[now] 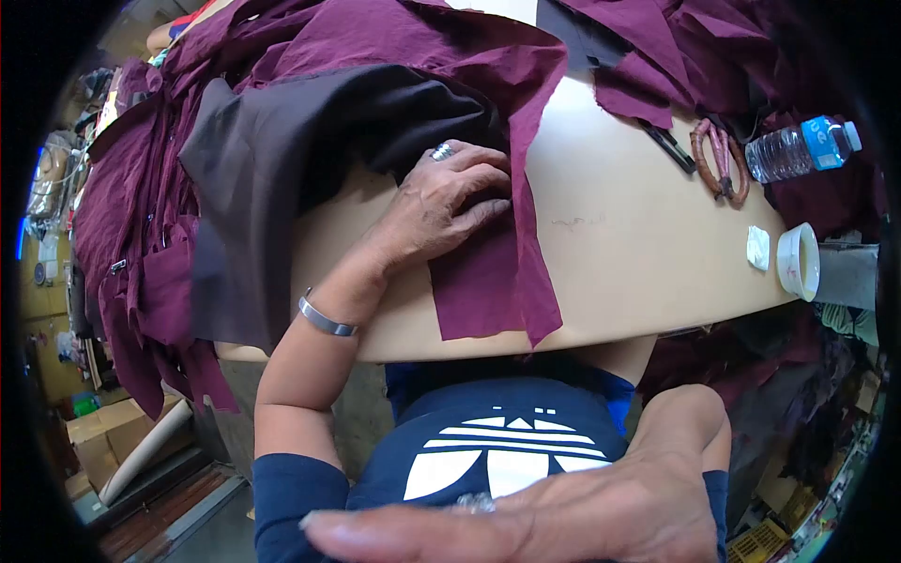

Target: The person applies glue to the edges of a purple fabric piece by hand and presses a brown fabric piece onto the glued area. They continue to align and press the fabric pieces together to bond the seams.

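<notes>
My left hand, with a ring and a metal bracelet at the wrist, rests on the table with its fingers bent and close together on a piece of maroon cloth. The cloth's lower corner hangs near the table's front edge. Dark grey cloth is bunched beside and behind this hand. My right hand is raised close to the camera, away from the table. A finger or thumb of it stretches to the left; the other fingers are mostly out of view. Nothing shows in it.
On the right of the pale table lie scissors with wrapped handles, a black slim tool, a water bottle, a small white piece and a white bowl. Maroon garments drape over the left edge.
</notes>
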The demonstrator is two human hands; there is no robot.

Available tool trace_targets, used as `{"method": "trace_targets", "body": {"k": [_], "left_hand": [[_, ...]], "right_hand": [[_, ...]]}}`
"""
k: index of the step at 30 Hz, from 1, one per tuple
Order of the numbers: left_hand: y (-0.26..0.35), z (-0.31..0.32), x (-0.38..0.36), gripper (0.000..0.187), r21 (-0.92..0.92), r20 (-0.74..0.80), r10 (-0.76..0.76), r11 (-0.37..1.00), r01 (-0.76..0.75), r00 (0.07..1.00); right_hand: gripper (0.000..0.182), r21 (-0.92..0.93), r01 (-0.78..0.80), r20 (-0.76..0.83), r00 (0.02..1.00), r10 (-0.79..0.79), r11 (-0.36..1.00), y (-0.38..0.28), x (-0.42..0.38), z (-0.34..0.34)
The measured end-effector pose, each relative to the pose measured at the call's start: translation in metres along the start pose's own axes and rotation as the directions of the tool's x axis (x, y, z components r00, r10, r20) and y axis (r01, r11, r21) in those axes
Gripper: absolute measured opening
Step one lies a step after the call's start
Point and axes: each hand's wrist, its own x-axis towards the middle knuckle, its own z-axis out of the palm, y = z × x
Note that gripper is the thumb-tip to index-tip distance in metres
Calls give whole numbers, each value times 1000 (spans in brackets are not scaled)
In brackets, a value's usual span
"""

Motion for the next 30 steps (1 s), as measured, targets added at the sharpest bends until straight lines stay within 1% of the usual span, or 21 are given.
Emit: {"method": "trace_targets", "body": {"k": [1,2,5,6,7,8,11,13,14,15,16,17,18,19,20,21,23,26,29,30], "left_hand": [[-1,0,1,20,-15,6,2,1000,-2,1000],[-1,2,3,19,-30,9,6,1000,-6,1000],[0,3,1,18,26,-38,38,999,-37,999],[2,2,1,18,33,-20,23,999,-22,1000],[1,2,1,18,-7,-2,8,1000,-8,1000],[-1,4,2,19,2,-8,23,1000,-23,1000],[-2,4,1,20,23,-37,44,999,-43,998],[-4,5,0,21,30,-26,65,998,-64,998],[-4,6,-1,21,39,-31,71,997,-69,997],[-5,6,-1,21,55,-39,78,996,-76,996],[-6,5,0,23,49,-16,89,995,-88,996],[-7,4,1,24,82,-74,80,994,-74,994],[-7,5,0,25,109,-129,73,992,-59,989],[-6,6,0,26,131,-182,67,990,-44,981],[0,3,1,29,198,-171,10,980,24,985],[0,4,2,28,231,-190,-31,970,75,981],[-9,9,5,26,284,-230,11,957,56,973],[-17,10,8,24,335,-214,3,940,70,977],[-14,0,6,24,259,-147,-31,963,69,989],[-8,-9,7,25,156,-203,-50,984,83,978]], "right_hand": [[119,20,-8,-1,1000,8,1000,3,0,0],[117,1,-23,4,1000,23,1000,0,1,-1],[112,-42,-94,42,995,96,995,-8,5,-2],[110,-57,-128,60,990,131,990,-9,4,-3],[108,-83,-151,66,985,157,985,-11,5,-5],[107,-117,-167,62,983,175,979,-15,7,-7],[102,-238,-244,114,954,277,940,-26,11,-10],[100,-379,-285,122,928,353,881,-40,15,-16],[99,-480,-291,113,915,387,828,-49,17,-20],[97,-616,-279,83,907,413,737,-59,20,-23],[96,-755,-253,26,910,413,606,-69,26,-28],[95,-862,-223,-27,917,399,454,-78,32,-34],[94,-948,-199,-116,942,314,249,-84,38,-46],[94,-976,-216,-206,960,187,32,-87,45,-63],[93,-950,-276,-284,958,40,-145,-89,51,-86],[92,-903,-373,-361,928,-94,-213,-88,55,-114],[96,-813,-528,-448,836,-317,-244,-82,58,-166],[92,-716,-453,-308,888,-343,-531,-76,58,-202],[78,-832,-444,-327,877,-352,-333,-89,49,-224],[84,-784,-592,-528,794,-303,-185,-93,49,-213]]}}
